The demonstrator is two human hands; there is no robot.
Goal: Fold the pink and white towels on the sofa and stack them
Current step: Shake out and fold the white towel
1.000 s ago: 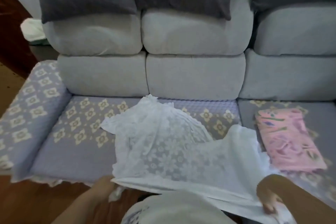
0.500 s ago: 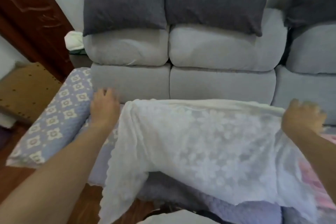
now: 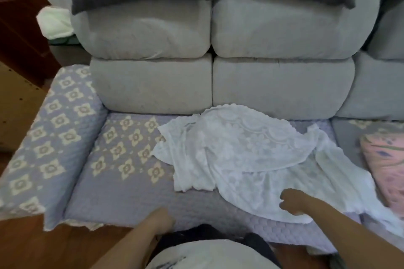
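The thin white lace towel with a flower pattern [image 3: 247, 153] lies rumpled on the lilac quilted seat cover with cream flower motifs [image 3: 122, 159], its far edge doubled over itself unevenly and its near edge spilling toward the seat front. At about three o'clock from it, partly cut off by the frame, sits the pink printed towel [image 3: 384, 166], which looks already folded. The right hand [image 3: 293, 201] rests over the near edge of the white towel with fingers loosely curled; whether it pinches cloth cannot be told. The left hand [image 3: 161, 221], at about seven o'clock from the towel, lies on the bare seat cover, apart from the fabric and holding nothing. The fold appears barely begun. The likely trouble is that the flimsy lace folds crookedly over its bunched layers, or slides off the seat front if only one side is pulled. Behind stand grey sofa back cushions [image 3: 282, 85].
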